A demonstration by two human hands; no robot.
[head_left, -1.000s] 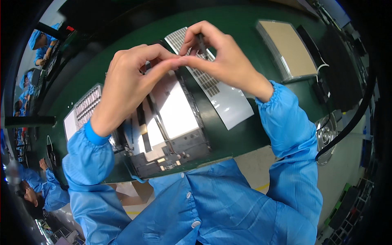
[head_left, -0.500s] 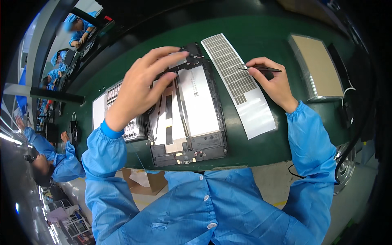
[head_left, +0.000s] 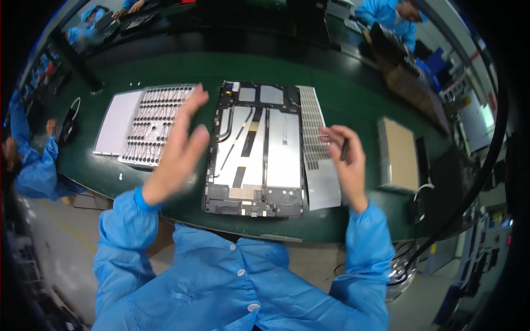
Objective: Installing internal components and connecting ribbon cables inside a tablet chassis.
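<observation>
An opened tablet (head_left: 286,160), its silvery battery area and black frame exposed, lies in the middle of the green table. Just left of it my left hand (head_left: 175,154) hovers, slightly blurred, fingers apart with nothing in them. It partly covers a tray of small black round parts with thin wires (head_left: 152,129). Along the tablet's right side runs a white sheet of small grey rectangular stickers (head_left: 316,129). Over that sheet's right edge, my right hand (head_left: 349,165) is closed on dark tweezers (head_left: 345,149), of which only a short piece shows between the fingers.
A white board (head_left: 116,124) lies beside the parts tray. To the right stands a brown-topped stack in clear wrap (head_left: 400,157), with a black box and cable (head_left: 422,204) near it. Co-workers in blue sit at the left and far right (head_left: 395,19).
My left hand has come off the tablet's top and moved left. The right hand with the tweezers has drawn back from the stickers. My view has turned, and the tablet looks straighter.
</observation>
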